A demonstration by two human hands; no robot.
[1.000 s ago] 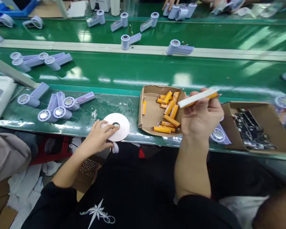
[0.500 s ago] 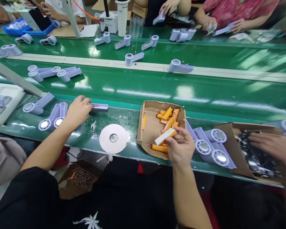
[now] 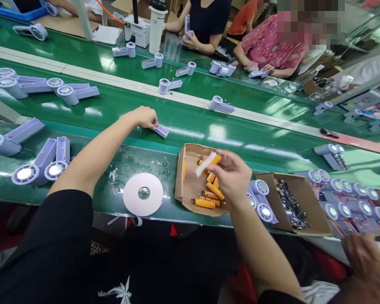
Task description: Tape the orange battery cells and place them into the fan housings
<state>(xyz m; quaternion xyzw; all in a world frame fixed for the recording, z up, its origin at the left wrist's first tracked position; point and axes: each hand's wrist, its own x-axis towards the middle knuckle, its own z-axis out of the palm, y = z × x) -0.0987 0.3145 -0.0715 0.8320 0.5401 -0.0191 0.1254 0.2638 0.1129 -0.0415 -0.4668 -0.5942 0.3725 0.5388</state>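
Observation:
My left hand [image 3: 145,117] reaches out over the green belt, its fingers closed on a lavender handheld fan housing [image 3: 161,131]. The housing's long open handle shows; my hand hides the rest. Above the cardboard box [image 3: 179,181], my right hand [image 3: 236,175] pinches an orange battery [image 3: 215,159] that has a white strip [image 3: 204,164] along one face. Several loose orange batteries [image 3: 204,204] with thin wires lie in that box. Left of it, a roll of white tape [image 3: 129,198] rests flat on the green bench.
Fan housings [image 3: 25,173] lie on the bench at left, others [image 3: 262,211] right of the battery box. Beyond stands a box of dark parts [image 3: 316,211], with a co-worker's hand [image 3: 364,257] nearby. More fans sit along the belt divider [image 3: 114,74]. People work across the line.
My left hand has moved forward and right with the fan housing, from the bench to over the belt. My right hand has lifted the battery slightly. The view has swung right.

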